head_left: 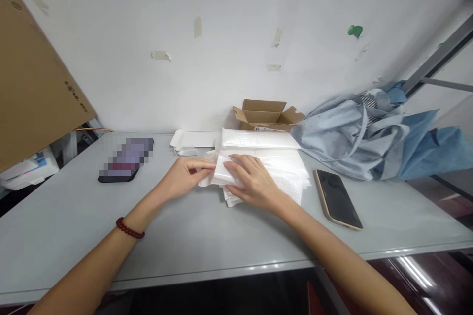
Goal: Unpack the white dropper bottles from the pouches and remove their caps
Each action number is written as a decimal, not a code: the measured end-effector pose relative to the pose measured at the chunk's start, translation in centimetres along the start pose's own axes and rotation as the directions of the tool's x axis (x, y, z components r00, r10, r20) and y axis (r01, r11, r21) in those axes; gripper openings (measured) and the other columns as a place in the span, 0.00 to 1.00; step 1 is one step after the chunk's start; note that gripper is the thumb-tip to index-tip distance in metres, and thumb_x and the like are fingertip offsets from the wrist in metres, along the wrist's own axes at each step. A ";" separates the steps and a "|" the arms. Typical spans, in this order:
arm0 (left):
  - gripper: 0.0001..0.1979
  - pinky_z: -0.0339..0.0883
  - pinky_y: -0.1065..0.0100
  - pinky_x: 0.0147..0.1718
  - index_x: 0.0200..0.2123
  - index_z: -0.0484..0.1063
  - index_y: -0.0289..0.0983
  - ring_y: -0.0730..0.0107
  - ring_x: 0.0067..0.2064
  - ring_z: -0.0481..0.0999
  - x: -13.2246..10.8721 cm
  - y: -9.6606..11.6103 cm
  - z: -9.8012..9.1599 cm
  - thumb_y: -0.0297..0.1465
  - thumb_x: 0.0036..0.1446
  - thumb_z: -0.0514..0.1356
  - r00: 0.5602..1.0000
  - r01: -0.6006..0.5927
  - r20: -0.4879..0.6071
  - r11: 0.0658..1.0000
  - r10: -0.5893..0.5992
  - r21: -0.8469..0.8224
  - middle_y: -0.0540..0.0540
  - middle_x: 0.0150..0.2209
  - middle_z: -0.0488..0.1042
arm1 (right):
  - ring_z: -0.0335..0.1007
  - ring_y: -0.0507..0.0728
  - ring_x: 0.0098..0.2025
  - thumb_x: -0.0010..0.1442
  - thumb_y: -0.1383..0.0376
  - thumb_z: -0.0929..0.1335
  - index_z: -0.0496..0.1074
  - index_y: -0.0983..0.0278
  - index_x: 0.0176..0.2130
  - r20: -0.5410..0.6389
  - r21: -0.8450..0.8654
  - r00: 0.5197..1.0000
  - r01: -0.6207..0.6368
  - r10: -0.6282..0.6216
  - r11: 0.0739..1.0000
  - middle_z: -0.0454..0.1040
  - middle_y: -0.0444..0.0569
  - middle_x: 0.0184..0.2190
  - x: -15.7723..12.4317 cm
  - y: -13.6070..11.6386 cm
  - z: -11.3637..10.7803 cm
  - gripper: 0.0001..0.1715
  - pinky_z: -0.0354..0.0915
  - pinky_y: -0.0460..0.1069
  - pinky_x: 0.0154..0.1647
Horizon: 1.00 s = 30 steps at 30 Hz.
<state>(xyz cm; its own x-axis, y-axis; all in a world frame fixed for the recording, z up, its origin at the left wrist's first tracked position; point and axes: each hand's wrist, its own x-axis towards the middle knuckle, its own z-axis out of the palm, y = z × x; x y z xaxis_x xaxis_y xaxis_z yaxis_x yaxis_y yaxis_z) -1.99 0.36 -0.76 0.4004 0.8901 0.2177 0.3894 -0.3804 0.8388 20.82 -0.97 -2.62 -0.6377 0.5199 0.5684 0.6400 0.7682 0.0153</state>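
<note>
My left hand [189, 175] is closed in a pinch at the left edge of a clear bubble-wrap bag [223, 173]. The inner fingertips are partly hidden, so what else they may hold cannot be made out. Resting on top of this bag, my right hand [253, 179] has bent fingers spread apart, with its thumb toward the front edge. Beneath and to the right lies a loose pile of white bubble-wrap bags [290, 184]. A rolled or folded piece of white packing film [260, 139] lies across the back of the pile.
Behind the pile are an open cardboard box [264, 113] and a flattened white carton [195, 139]. A phone [338, 199] lies to the right, a blurred-out phone-like device [127, 159] to the left. Blue cloth [343, 133] is heaped at the back right of the grey table [177, 246].
</note>
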 end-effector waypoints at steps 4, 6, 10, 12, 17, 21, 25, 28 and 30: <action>0.11 0.68 0.67 0.37 0.37 0.80 0.39 0.62 0.40 0.76 0.2 -0.3 -2.2 0.36 0.52 0.62 0.956 0.174 -0.236 0.985 -0.172 -0.013 0.45 0.37 0.81 | 0.62 0.63 0.51 0.61 0.59 0.65 0.64 0.67 0.53 -0.028 -0.004 1.000 -0.010 0.009 1.000 0.66 0.61 0.53 0.0 0.0 -0.1 0.23 0.62 0.58 0.48; 0.12 0.66 0.69 0.31 0.37 0.79 0.39 0.65 0.36 0.74 0.3 -0.5 -2.9 0.38 0.53 0.61 0.939 0.233 -0.250 0.972 -0.234 -0.036 0.45 0.39 0.80 | 0.62 0.63 0.51 0.62 0.59 0.65 0.64 0.68 0.53 -0.046 -0.009 0.999 -0.018 0.018 1.000 0.66 0.62 0.53 0.1 0.0 -0.1 0.23 0.62 0.58 0.48; 0.16 0.64 0.70 0.27 0.35 0.78 0.37 0.68 0.33 0.72 0.3 -0.5 -2.1 0.44 0.55 0.59 0.962 0.274 0.058 0.947 -0.268 -0.167 0.45 0.35 0.77 | 0.62 0.64 0.52 0.62 0.58 0.65 0.64 0.68 0.53 -0.057 -0.054 0.998 0.002 -0.005 0.999 0.67 0.63 0.53 0.1 0.1 -0.1 0.24 0.62 0.57 0.47; 0.15 0.62 0.71 0.26 0.31 0.76 0.36 0.72 0.28 0.68 0.3 -0.5 -0.8 0.43 0.54 0.60 0.952 0.300 0.134 0.930 -0.277 -0.211 0.48 0.28 0.74 | 0.62 0.64 0.53 0.62 0.61 0.65 0.64 0.67 0.54 -0.063 -0.126 0.997 0.025 -0.033 0.992 0.66 0.63 0.54 0.1 0.0 -0.1 0.22 0.60 0.59 0.50; 0.14 0.57 0.71 0.23 0.24 0.72 0.34 0.74 0.24 0.64 0.1 -0.4 1.7 0.40 0.53 0.62 0.936 0.349 0.114 0.852 -0.332 -0.390 0.50 0.23 0.69 | 0.51 0.65 0.64 0.61 0.74 0.62 0.63 0.62 0.56 -0.126 -0.343 0.991 0.001 -0.047 0.939 0.59 0.63 0.62 0.0 -0.6 -0.2 0.24 0.48 0.66 0.59; 0.16 0.58 0.71 0.22 0.24 0.72 0.34 0.72 0.25 0.67 0.0 0.1 2.0 0.41 0.55 0.60 0.931 0.364 0.183 0.797 -0.315 -0.482 0.47 0.23 0.71 | 0.52 0.64 0.64 0.60 0.76 0.61 0.62 0.66 0.56 -0.126 -0.386 0.990 0.009 -0.062 0.922 0.62 0.63 0.60 -0.1 -0.7 -0.2 0.25 0.46 0.67 0.59; 0.20 0.60 0.70 0.24 0.21 0.69 0.34 0.73 0.24 0.66 -0.1 0.6 2.0 0.43 0.57 0.58 0.965 0.258 0.067 0.875 -0.253 -0.409 0.49 0.20 0.68 | 0.62 0.60 0.56 0.63 0.76 0.59 0.66 0.63 0.53 -0.108 -0.344 0.990 0.052 -0.094 0.938 0.71 0.54 0.53 -0.2 -0.5 0.0 0.21 0.44 0.66 0.60; 0.17 0.64 0.70 0.25 0.27 0.71 0.35 0.69 0.29 0.71 0.0 0.8 1.9 0.43 0.59 0.56 0.983 0.099 -0.110 0.923 -0.149 -0.371 0.47 0.26 0.72 | 0.65 0.58 0.52 0.63 0.76 0.58 0.68 0.61 0.50 -0.073 -0.300 0.993 0.071 -0.098 0.951 0.73 0.50 0.51 -0.1 -0.4 0.0 0.20 0.43 0.66 0.60; 0.14 0.68 0.68 0.28 0.37 0.73 0.36 0.64 0.37 0.74 -0.1 0.7 1.8 0.41 0.60 0.55 0.980 0.037 -0.177 0.951 -0.095 -0.307 0.45 0.34 0.75 | 0.65 0.58 0.52 0.63 0.75 0.58 0.69 0.62 0.49 -0.068 -0.287 0.993 0.074 -0.097 0.955 0.73 0.50 0.51 -0.1 -0.4 -0.1 0.19 0.44 0.66 0.60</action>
<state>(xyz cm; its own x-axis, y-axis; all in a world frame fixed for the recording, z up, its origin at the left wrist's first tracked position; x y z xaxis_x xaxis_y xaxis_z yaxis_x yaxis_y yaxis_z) -0.22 -0.48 -1.07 0.2082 0.9527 0.2216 0.1308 -0.2517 0.9589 20.65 -1.33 -2.61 -0.6660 0.4162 0.6190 0.6873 0.6648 0.2926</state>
